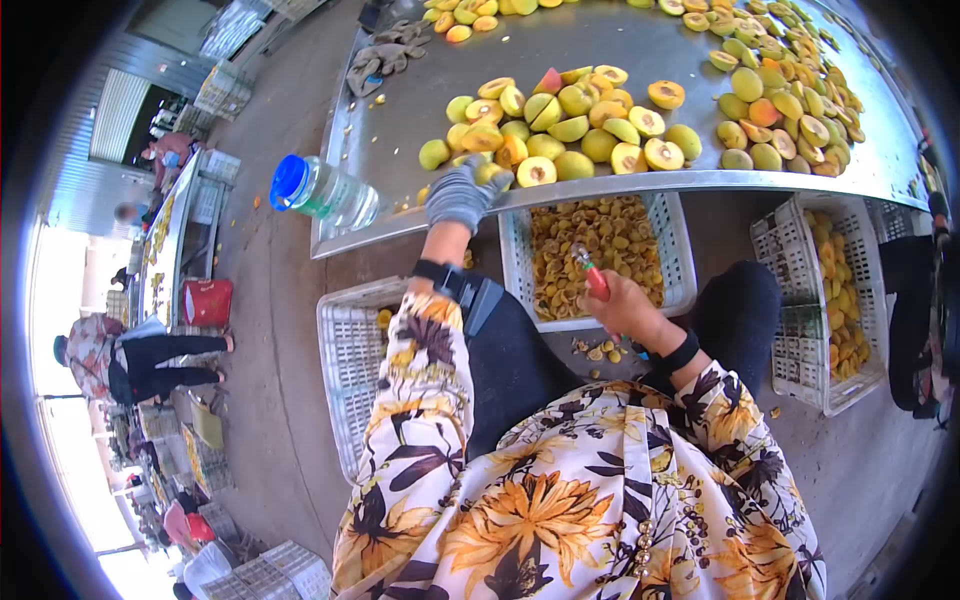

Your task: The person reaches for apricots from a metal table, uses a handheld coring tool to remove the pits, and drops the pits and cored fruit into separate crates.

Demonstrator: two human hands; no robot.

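Observation:
My left hand, in a grey glove, is at the near edge of the metal table. Its fingers are curled round a yellow-green peach; whether that one is whole or halved is hidden. A pile of peaches, many cut open with brown centres, lies just beyond it. Bare and closed, my right hand grips a red-handled pitting tool, metal tip pointing up and away. Below that tool stands a white crate with brownish-yellow scraps in it.
A capped water bottle lies at the table's left corner, with grey gloves behind. More peaches cover the right side. Crates stand at my left and right. Other people are at the far left.

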